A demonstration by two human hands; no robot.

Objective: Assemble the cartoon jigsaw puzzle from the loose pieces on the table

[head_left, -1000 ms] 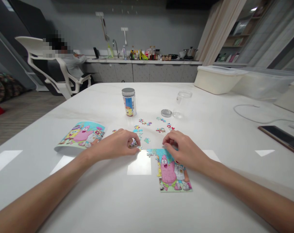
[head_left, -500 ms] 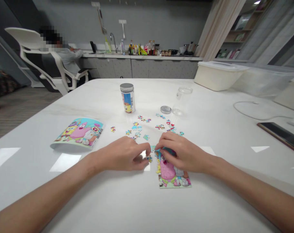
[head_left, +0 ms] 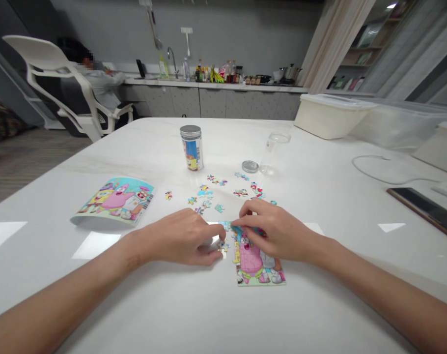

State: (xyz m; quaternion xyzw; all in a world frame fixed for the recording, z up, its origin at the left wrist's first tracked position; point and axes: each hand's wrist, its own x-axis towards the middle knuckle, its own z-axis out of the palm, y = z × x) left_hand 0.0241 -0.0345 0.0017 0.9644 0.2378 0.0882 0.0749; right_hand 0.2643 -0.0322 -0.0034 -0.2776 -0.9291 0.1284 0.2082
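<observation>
A partly joined jigsaw puzzle point(head_left: 251, 260) with a pink cartoon starfish lies flat on the white table. My right hand point(head_left: 273, 228) rests over its upper part, fingers bent, index fingertip and thumb at the top left corner by a light blue piece point(head_left: 225, 225). Just left of the puzzle, my left hand point(head_left: 188, 238) has its thumb and index finger curved around a small puzzle piece point(head_left: 222, 246); its other fingers are curled under. Beyond the hands lie several loose puzzle pieces point(head_left: 205, 193). My right hand hides part of the puzzle.
A curled picture sheet point(head_left: 116, 200) lies at the left. Farther back stand a lidded jar point(head_left: 192, 148), a clear open jar point(head_left: 275, 153) and a metal lid point(head_left: 250, 166). A phone point(head_left: 426, 209) and storage box point(head_left: 332, 116) are at the right. A person sits in a chair point(head_left: 87, 108).
My left thumb and index finger are a little wider apart, and the small piece sits slightly lower. The right hand stays on the puzzle's top edge. The whole view has shifted slightly.
</observation>
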